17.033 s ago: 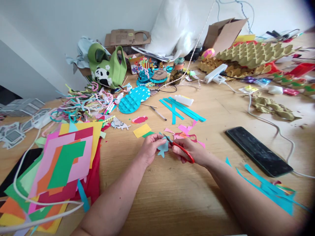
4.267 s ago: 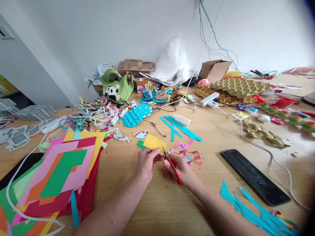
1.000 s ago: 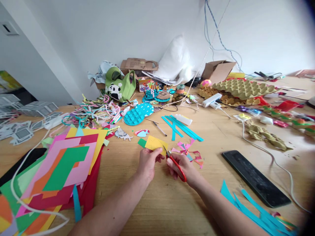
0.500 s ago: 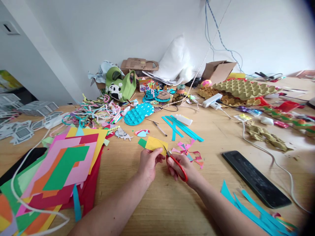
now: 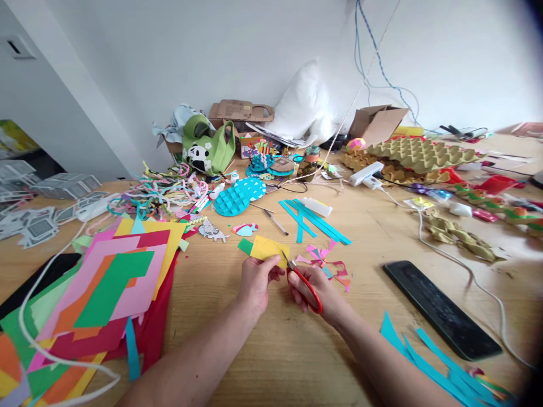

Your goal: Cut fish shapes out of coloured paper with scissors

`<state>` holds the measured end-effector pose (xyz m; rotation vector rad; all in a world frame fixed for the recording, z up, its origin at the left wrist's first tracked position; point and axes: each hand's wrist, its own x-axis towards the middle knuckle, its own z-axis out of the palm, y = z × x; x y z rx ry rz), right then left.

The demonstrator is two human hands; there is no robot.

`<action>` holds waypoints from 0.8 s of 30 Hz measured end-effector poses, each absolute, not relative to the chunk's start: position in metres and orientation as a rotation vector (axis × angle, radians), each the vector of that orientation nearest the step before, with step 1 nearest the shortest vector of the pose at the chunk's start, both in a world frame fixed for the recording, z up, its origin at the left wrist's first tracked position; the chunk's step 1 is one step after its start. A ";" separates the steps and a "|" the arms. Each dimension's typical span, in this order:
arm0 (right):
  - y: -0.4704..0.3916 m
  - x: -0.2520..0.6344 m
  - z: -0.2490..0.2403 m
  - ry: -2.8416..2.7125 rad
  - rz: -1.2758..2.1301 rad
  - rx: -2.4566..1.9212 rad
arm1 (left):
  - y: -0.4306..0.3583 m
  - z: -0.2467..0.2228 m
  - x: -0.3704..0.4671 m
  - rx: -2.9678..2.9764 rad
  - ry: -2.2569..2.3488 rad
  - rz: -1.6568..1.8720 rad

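Note:
My left hand (image 5: 259,278) pinches the lower edge of a small piece of yellow paper (image 5: 263,249) between thumb and fingers. Red-handled scissors (image 5: 309,289) sit in my right hand (image 5: 311,282), with its fingers wrapped round the handles. Their blades reach the right side of the yellow paper, one lying over its face. A green paper scrap (image 5: 245,246) shows at the paper's left end; whether it is held too I cannot tell. Pink, orange and grey paper offcuts (image 5: 324,259) lie just beyond my right hand.
Stacked coloured paper (image 5: 139,285) covers the left side. Blue paper strips (image 5: 314,220) and a pen (image 5: 276,222) lie beyond my hands. A dark phone-shaped slab (image 5: 439,308) and a white cable (image 5: 469,271) are at right. Egg trays (image 5: 424,152) and a green panda bag (image 5: 220,150) stand farther back.

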<state>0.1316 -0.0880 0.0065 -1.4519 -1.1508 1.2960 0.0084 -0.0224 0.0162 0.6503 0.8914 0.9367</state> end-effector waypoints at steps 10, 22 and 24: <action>-0.088 0.135 0.003 -1.187 1.294 -1.466 | -0.021 0.015 0.008 0.716 0.884 0.947; -0.088 0.134 0.002 -1.177 1.280 -1.471 | -0.022 0.015 0.008 0.719 0.880 0.941; -0.088 0.134 0.002 -1.171 1.285 -1.471 | -0.021 0.014 0.008 0.719 0.880 0.939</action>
